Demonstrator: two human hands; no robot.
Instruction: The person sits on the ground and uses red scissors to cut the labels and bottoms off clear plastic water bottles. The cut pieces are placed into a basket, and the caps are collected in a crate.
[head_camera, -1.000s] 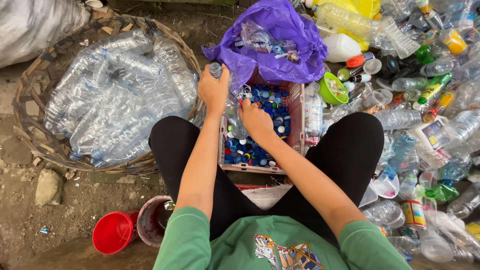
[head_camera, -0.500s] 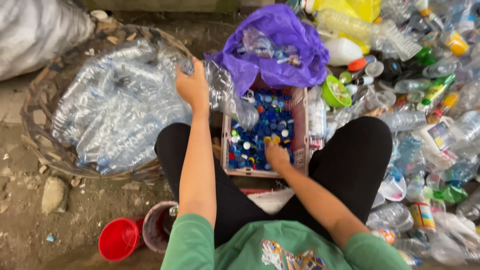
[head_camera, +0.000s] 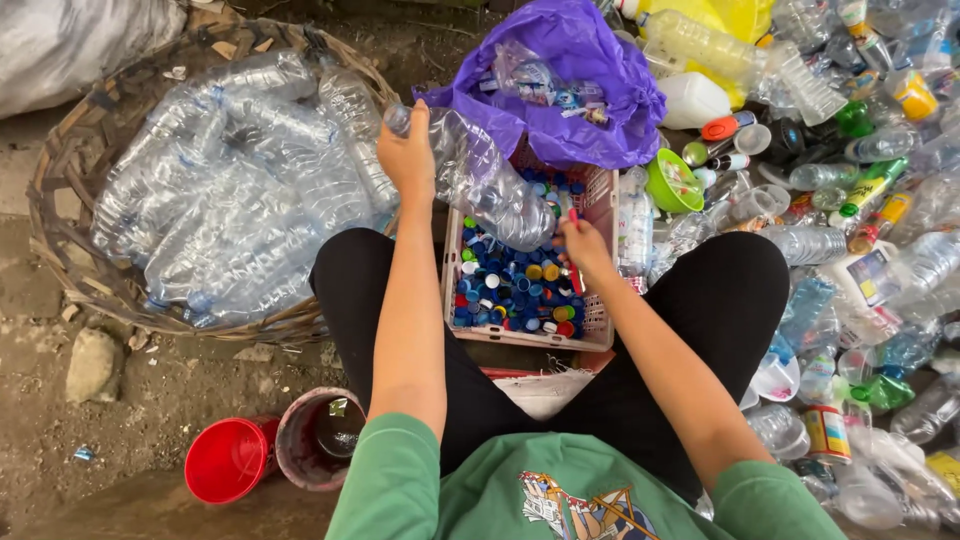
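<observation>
My left hand (head_camera: 408, 155) grips a clear crushed plastic bottle (head_camera: 490, 180) by its neck, and the bottle slants down to the right over a pink crate (head_camera: 600, 335). The crate sits between my legs and holds several coloured bottle caps (head_camera: 515, 285). Over the crate's right side, my right hand (head_camera: 583, 243) pinches a small red cap (head_camera: 573, 214). To the left stands a woven basket (head_camera: 75, 165) full of clear bottles, close to my left hand.
A purple bag (head_camera: 580, 60) with bottles lies behind the crate. A heap of mixed plastic bottles and containers (head_camera: 860, 200) fills the right side, with a green bowl (head_camera: 672, 182) at its edge. A red cup (head_camera: 228, 460) and a dirty cup (head_camera: 322, 435) stand by my left knee.
My left hand has carried the clear bottle left, from over the crate toward the basket. My right hand has dropped to the crate's right side.
</observation>
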